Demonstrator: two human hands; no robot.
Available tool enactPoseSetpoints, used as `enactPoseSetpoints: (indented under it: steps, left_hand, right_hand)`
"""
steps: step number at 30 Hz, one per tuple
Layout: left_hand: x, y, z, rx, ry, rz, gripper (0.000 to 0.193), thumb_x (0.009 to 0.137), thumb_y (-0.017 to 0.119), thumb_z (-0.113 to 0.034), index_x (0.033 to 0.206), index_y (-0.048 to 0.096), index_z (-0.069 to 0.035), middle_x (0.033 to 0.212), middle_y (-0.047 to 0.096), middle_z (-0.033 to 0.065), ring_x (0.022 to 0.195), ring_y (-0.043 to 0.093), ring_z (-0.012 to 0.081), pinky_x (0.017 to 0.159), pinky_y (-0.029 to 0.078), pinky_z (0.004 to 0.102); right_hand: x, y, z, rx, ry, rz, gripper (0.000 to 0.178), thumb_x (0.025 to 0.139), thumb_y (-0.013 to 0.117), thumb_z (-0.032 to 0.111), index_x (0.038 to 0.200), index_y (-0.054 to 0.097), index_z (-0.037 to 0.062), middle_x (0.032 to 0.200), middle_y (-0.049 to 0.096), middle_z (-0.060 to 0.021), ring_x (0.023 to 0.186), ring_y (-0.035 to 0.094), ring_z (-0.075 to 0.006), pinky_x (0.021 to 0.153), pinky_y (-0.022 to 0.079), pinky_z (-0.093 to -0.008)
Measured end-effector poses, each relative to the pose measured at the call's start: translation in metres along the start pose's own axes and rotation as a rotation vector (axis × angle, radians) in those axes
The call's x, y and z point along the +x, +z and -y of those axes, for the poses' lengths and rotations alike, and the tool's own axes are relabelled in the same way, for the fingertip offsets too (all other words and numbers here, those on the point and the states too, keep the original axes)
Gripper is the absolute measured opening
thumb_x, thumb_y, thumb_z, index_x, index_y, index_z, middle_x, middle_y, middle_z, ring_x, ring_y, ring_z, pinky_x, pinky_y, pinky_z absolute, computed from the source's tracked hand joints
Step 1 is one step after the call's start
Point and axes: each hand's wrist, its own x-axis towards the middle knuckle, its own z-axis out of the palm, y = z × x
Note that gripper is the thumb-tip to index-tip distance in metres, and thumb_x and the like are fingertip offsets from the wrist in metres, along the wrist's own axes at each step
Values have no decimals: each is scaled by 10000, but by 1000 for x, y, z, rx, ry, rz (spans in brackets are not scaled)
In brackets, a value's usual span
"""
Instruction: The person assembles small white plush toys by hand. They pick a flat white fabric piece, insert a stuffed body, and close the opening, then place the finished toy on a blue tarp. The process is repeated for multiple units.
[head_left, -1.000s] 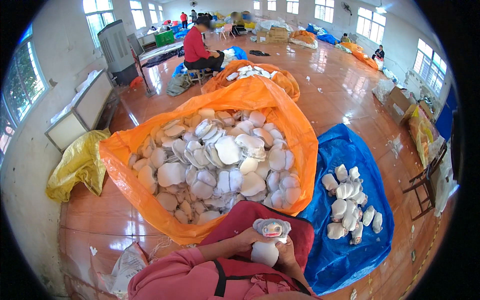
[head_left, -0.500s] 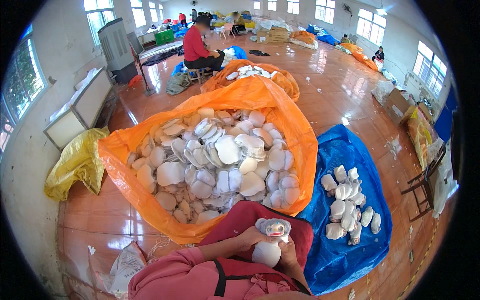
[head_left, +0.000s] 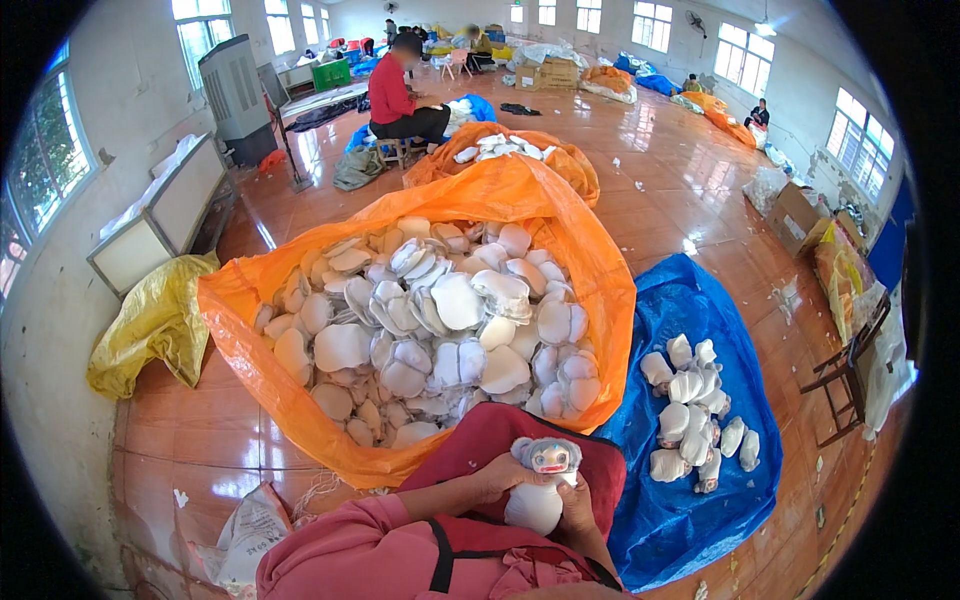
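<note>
Above the dark red cloth (head_left: pixel 457 447) on my lap, I hold a small stuffed toy (head_left: pixel 533 508) with a grey fuzzy head, a pale face with a red mouth, and a rounded white body. My left hand (head_left: pixel 500 476) grips it at the left, just below the head. Fingers of my right hand (head_left: pixel 577 507) close on the other side of its body. Where the fingertips press is partly hidden. Directly beyond my lap, an open orange sack (head_left: pixel 590 255) holds a heap of flat white fabric pieces (head_left: pixel 459 301).
At my right, a blue sheet (head_left: pixel 650 535) bears several stuffed white toys (head_left: pixel 690 385). A wooden chair (head_left: pixel 850 375) stands farther right. Left are a yellow sack (head_left: pixel 150 330) and a white bag (head_left: pixel 255 535). Ahead, a person in red (head_left: pixel 390 90) sits beside another orange sack (head_left: pixel 570 165).
</note>
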Motion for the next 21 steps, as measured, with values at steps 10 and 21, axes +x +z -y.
enactPoseSetpoints:
  steps: [10,21]
  left_hand:
    - [0,2,2,-16,7,-38,495,715,815,-136,1161,619,-51,1094,648,60,1002,600,187,876,460,326]
    - [5,-4,10,-129,16,70,488,734,789,-98,1183,602,-50,1122,640,59,1033,596,195,896,460,328]
  right_hand:
    - [-1,2,3,10,20,5,449,794,745,235,1162,586,33,1070,651,-82,937,628,-187,851,512,-352]
    - [-1,7,4,28,29,53,520,770,774,276,1186,573,36,1067,652,-78,933,635,-194,847,516,-354]
